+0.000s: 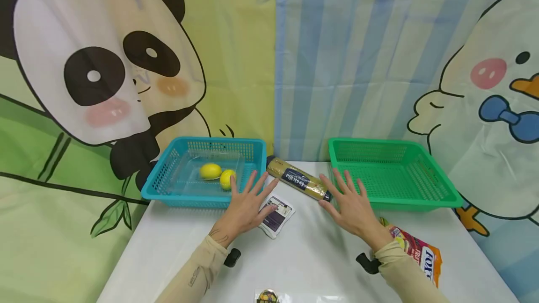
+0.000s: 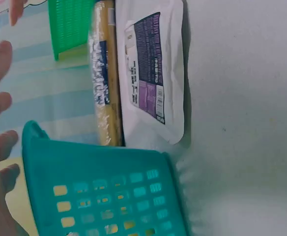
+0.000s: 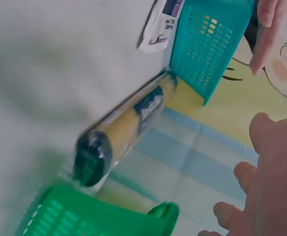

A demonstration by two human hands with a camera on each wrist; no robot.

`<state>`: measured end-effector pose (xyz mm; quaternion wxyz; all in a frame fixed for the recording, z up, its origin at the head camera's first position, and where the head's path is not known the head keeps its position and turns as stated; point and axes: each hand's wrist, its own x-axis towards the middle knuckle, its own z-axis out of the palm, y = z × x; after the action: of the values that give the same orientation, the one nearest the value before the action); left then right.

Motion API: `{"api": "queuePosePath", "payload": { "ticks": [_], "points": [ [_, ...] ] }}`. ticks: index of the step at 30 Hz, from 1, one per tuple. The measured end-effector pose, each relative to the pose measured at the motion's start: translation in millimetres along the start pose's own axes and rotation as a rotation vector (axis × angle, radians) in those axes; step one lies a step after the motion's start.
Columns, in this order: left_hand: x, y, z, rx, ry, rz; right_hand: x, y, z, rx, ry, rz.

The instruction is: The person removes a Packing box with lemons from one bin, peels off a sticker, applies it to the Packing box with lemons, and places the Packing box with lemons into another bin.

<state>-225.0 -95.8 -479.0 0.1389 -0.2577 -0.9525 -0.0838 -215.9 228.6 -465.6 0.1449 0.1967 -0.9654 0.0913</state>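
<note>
My left hand (image 1: 245, 207), fingers spread and holding nothing, hovers by the near right corner of the blue basket (image 1: 185, 200). Two yellow lemons (image 1: 210, 171) lie inside that basket with a clear plastic tray (image 1: 181, 179). Partly behind the left hand is a white pouch (image 1: 278, 216) with a purple label. My right hand (image 1: 351, 207) is also spread and holds nothing, in front of the left end of the green basket (image 1: 421, 205). Between the baskets a pack of spaghetti (image 1: 299, 179) lies slantwise; the right wrist view shows its dark end (image 3: 92, 157) close to the green basket.
An orange and red snack bag (image 1: 423, 256) lies right of my right wrist, partly hidden by the forearm. A clear packet with a round sticker (image 1: 267, 296) sits at the bottom edge. Printed curtains (image 1: 303, 60) hang behind the white table (image 1: 303, 265).
</note>
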Motion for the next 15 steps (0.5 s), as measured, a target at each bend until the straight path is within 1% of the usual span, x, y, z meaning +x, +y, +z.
{"api": "queuePosePath", "payload": {
  "ticks": [4,6,11,15],
  "points": [
    [-9.5,-4.1,-6.6,-0.008,0.018,-0.046,8.3,-9.4,-2.4,0.047,-0.016,-0.022],
    [-14.5,-8.4,-12.1,-0.025,0.014,-0.071,14.5,-15.3,-4.6,0.074,-0.023,-0.038],
    [-27.4,-26.4,-27.6,-0.039,-0.025,-0.122,36.2,-33.7,-10.0,0.150,-0.004,-0.118],
    [-36.2,-41.7,-36.1,-0.035,-0.013,-0.143,57.7,-50.4,-15.8,0.212,0.035,-0.185]
  ]
}}
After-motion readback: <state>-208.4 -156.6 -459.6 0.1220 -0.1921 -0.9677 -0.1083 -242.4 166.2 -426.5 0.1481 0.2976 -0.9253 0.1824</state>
